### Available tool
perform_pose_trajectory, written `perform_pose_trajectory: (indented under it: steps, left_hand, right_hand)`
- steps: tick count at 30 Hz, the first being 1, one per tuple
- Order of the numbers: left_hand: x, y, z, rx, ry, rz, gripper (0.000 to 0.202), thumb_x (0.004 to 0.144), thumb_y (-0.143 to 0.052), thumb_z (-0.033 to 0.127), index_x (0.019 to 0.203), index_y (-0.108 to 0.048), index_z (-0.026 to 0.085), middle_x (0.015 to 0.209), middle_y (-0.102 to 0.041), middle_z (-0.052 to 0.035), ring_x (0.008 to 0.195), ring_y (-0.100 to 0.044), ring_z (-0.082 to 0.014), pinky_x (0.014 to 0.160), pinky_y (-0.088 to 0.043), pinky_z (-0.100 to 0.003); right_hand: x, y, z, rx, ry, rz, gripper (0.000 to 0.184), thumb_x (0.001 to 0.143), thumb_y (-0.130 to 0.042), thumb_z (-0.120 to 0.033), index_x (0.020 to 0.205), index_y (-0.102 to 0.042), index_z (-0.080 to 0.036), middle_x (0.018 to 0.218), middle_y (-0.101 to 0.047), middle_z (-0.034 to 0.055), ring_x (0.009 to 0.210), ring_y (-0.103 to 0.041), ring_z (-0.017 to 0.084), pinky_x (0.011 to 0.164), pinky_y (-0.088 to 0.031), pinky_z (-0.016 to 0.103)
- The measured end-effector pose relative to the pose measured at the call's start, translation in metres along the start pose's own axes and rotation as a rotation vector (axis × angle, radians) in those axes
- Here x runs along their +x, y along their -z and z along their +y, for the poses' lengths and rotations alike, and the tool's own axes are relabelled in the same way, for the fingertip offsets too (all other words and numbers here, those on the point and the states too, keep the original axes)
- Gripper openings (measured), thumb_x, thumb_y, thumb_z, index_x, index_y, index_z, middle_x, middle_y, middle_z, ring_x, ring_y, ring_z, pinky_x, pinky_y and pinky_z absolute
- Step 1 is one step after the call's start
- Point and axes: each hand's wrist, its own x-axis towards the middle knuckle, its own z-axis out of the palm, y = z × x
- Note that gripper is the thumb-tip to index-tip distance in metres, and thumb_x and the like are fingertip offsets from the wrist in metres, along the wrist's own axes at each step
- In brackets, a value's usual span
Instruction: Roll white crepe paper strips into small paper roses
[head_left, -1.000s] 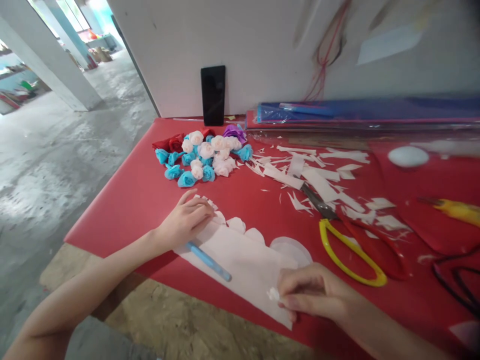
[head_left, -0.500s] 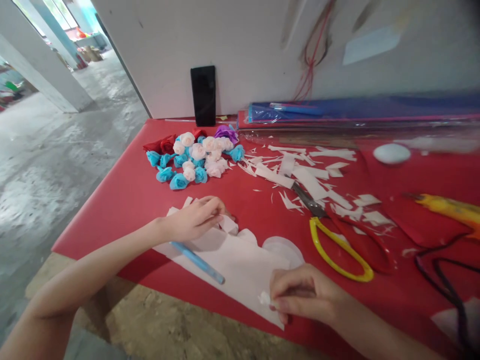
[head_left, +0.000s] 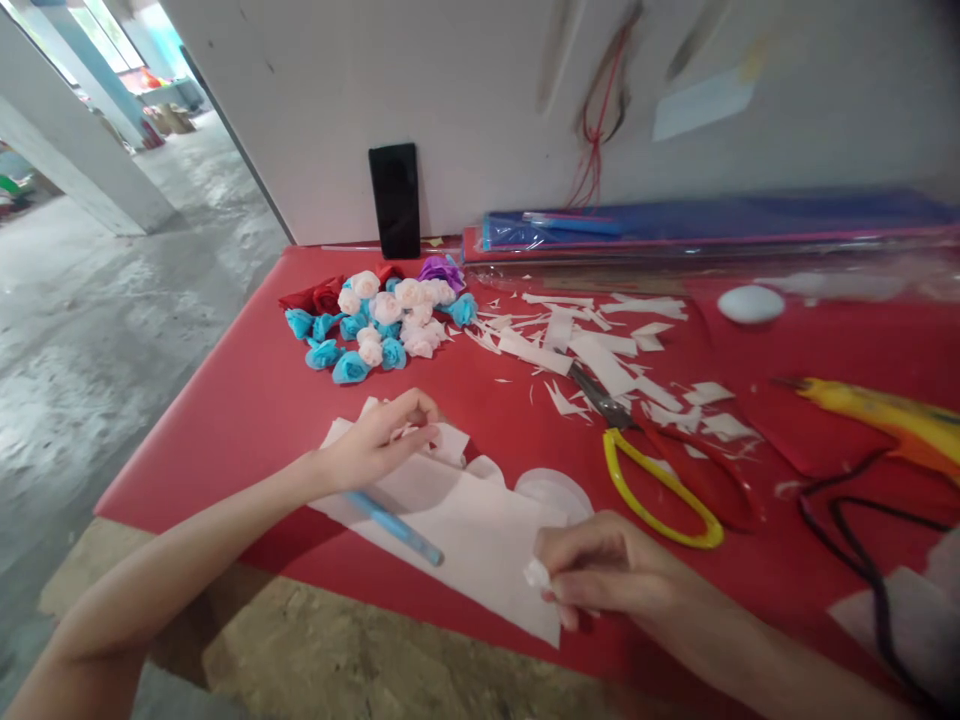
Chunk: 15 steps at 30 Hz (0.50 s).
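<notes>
My left hand (head_left: 379, 440) is curled over the far left end of a pale paper sheet (head_left: 480, 540), its thumb and fingers closed on a small cut piece of white paper (head_left: 450, 443). Between the thumb and fingers of my right hand (head_left: 600, 565) is a small crumpled white paper rosebud (head_left: 536, 573), above the sheet's right end. A blue pen (head_left: 397, 527) lies on the sheet. Round pale petal-shaped paper pieces (head_left: 555, 492) stick out from the sheet's far edge. Scissors with a yellow and a red handle (head_left: 660, 490) rest open to the right.
Blue, white, red and purple paper roses (head_left: 382, 315) are heaped at the back left. White paper scraps (head_left: 600, 360) are scattered around the scissor blades. A black phone (head_left: 395, 200) leans on the wall. A yellow glue gun (head_left: 885, 410) with a dark cord and a white egg-shaped object (head_left: 750, 304) lie right.
My left hand has lifted and turned the cut paper piece slightly. My right hand has raised the white rosebud a little off the sheet. The view has shifted slightly right.
</notes>
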Motion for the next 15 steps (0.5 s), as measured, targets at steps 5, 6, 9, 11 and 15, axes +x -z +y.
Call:
perform_pose_trajectory:
  steps: [5,6,9,11,15]
  left_hand:
    - [0.004,-0.009,0.039,-0.149,0.010,0.039,0.008,0.082,-0.046,0.021,0.077,-0.047,0.016,0.072,-0.058,0.0000,0.068,-0.056,-0.0089,0.061,-0.044,-0.019]
    - [0.006,-0.011,0.048,-0.167,0.008,0.027,0.006,0.081,-0.048,0.019,0.076,-0.049,0.015,0.071,-0.059,0.0002,0.067,-0.057,-0.0086,0.062,-0.045,-0.019]
    - [0.010,-0.014,0.070,-0.215,0.039,0.012,0.004,0.076,-0.055,0.016,0.073,-0.054,0.015,0.065,-0.060,0.0020,0.063,-0.057,-0.0080,0.062,-0.045,-0.018]
    - [0.014,-0.015,0.079,-0.213,0.002,0.008,0.003,0.074,-0.056,0.012,0.072,-0.056,0.014,0.065,-0.060,0.0021,0.063,-0.056,-0.0075,0.063,-0.045,-0.018]
    - [0.020,-0.016,0.089,-0.218,-0.091,-0.010,0.005,0.072,-0.057,0.010,0.072,-0.059,0.015,0.067,-0.061,0.0020,0.063,-0.056,-0.0075,0.063,-0.046,-0.016]
  right_hand:
    - [-0.016,0.003,-0.020,-0.127,0.400,0.170,0.007,0.068,-0.068,-0.025,0.062,-0.072,-0.026,0.065,-0.060,0.0020,0.060,-0.052,0.012,0.051,-0.041,0.023]
    - [-0.020,0.003,-0.023,-0.198,0.489,0.224,0.008,0.068,-0.069,-0.024,0.065,-0.073,-0.030,0.074,-0.062,0.0024,0.065,-0.053,0.013,0.054,-0.044,0.023]
    - [-0.029,0.001,-0.028,-0.433,0.649,0.294,0.019,0.069,-0.068,-0.020,0.075,-0.072,-0.038,0.098,-0.060,0.0013,0.076,-0.057,0.015,0.063,-0.048,0.025]
    - [-0.033,-0.003,-0.029,-0.540,0.699,0.327,0.023,0.072,-0.065,-0.019,0.079,-0.071,-0.040,0.106,-0.058,0.0008,0.082,-0.058,0.017,0.068,-0.049,0.026]
    - [-0.034,-0.010,-0.035,-0.640,0.789,0.429,0.024,0.072,-0.063,-0.018,0.082,-0.071,-0.039,0.095,-0.064,0.0028,0.080,-0.061,0.019,0.065,-0.051,0.026]
